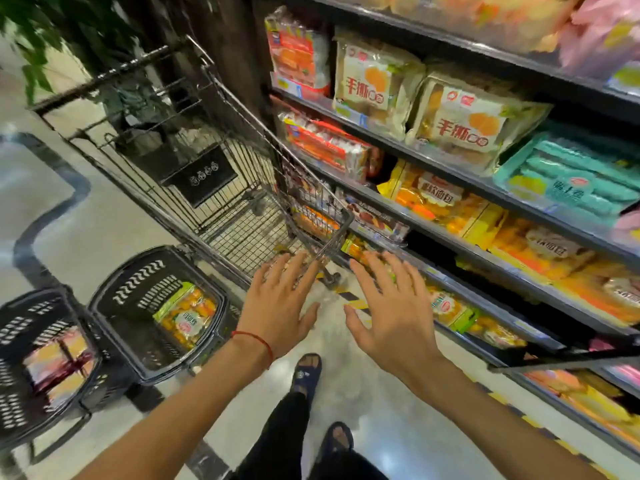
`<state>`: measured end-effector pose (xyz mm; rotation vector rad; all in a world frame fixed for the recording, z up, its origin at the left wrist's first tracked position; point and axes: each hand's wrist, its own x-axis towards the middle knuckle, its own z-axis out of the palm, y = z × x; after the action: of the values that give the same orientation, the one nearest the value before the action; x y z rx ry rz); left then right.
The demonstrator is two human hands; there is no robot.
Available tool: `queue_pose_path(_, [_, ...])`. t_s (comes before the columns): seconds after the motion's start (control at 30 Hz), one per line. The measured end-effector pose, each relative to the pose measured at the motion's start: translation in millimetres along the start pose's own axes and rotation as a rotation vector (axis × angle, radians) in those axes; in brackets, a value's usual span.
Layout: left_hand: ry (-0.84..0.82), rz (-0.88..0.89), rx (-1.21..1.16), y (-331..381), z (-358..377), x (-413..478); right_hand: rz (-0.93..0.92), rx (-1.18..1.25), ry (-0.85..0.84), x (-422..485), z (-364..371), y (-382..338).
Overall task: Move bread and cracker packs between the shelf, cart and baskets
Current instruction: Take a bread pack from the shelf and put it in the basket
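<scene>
Empty hands [282, 306], basket [138, 271] holding bread pack [187, 315]

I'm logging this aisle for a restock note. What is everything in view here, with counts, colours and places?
Wire shopping cart: one, dark grey metal, upper centre, beside the shelves.
Black plastic baskets: two, on the floor at left; the nearer-centre basket holds a green-and-orange bread pack, the far-left basket holds an orange-and-pink pack.
Store shelving: one dark unit with several tiers, right side.
Cream bread bags: two, upper tier.
Red-and-white cracker packs: at least two stacks, left end of the shelves.
Teal pack: one, right.
Yellow-orange bread packs: several, lower tiers; blur prevents a count.
Green plant: top left.
Dark sandals: two, on the floor.
Left hand: open, empty, red wrist string.
Right hand: open, empty.
</scene>
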<state>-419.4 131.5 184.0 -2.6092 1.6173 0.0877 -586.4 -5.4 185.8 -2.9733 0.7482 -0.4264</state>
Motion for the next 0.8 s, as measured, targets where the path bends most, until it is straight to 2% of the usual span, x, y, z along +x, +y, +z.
queue_pose_path(0.3, [-0.05, -0.277, -0.054, -119.4, 26.6, -122.2, -0.261, 0.021, -0.141, 25.9, 20.4, -155.2])
queue_pose_path(0.4, [-0.104, -0.347, -0.083, -174.2, 42.9, -157.6, -0.352, 0.049, -0.115, 39.7, 39.7, -209.3])
queue_pose_path(0.5, [-0.139, -0.408, -0.09, -233.1, 54.8, -188.2, -0.368, 0.043, -0.115, 55.0, 57.0, -264.9])
queue_pose_path(0.63, [-0.201, -0.43, -0.096, -309.8, 76.0, -216.1, -0.365, 0.031, -0.2, 77.0, 88.5, -333.8])
queue_pose_path(0.8, [-0.209, -0.462, -0.11, -381.3, 97.6, -220.5, -0.418, -0.04, -0.248, 108.2, 126.9, -388.3])
